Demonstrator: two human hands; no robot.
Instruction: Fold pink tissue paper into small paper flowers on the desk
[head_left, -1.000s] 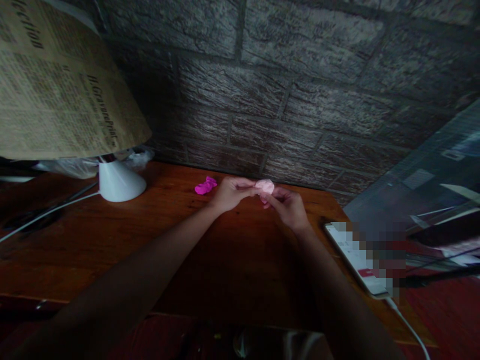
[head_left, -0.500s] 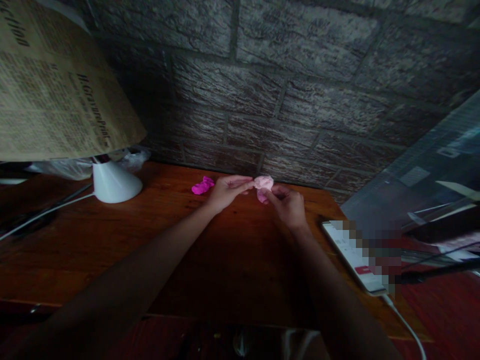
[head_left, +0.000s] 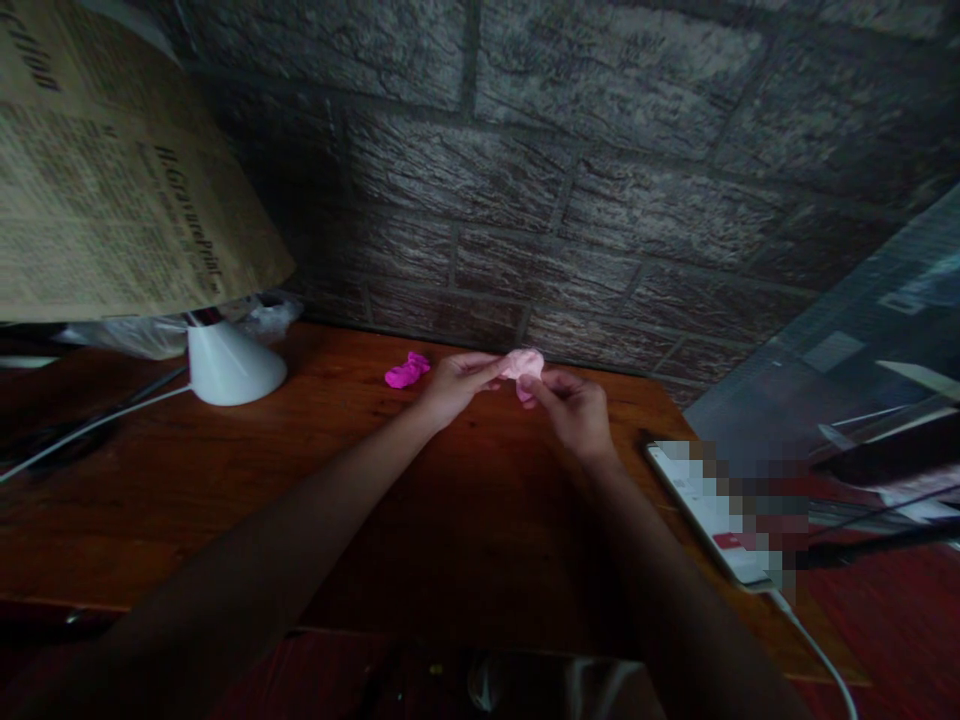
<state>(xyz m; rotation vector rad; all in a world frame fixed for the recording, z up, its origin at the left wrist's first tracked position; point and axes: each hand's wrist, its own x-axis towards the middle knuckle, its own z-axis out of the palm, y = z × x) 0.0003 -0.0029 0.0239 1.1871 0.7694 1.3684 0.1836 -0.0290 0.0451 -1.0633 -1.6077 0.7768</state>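
A small, soft-looking, pale pink crumpled piece is held up between my two hands, above the far part of the wooden table; I cannot tell whether it is paper, cloth or clay. My left hand pinches its left side between thumb and fingers. From the right, my right hand grips its lower edge, the thumb pressed on a darker pink part. Left of my left hand, a bright magenta crumpled piece lies on the table. My fingers hide part of the pale pink piece.
A lamp with a white base and a newsprint-patterned shade stands at the left, clear plastic behind it. A brick wall rises behind the table. A phone, partly pixelated, lies at the right with a white cable.
My left fingers have moved slightly right, further onto the pale pink piece, which has shifted a little left. My right hand has hardly moved.
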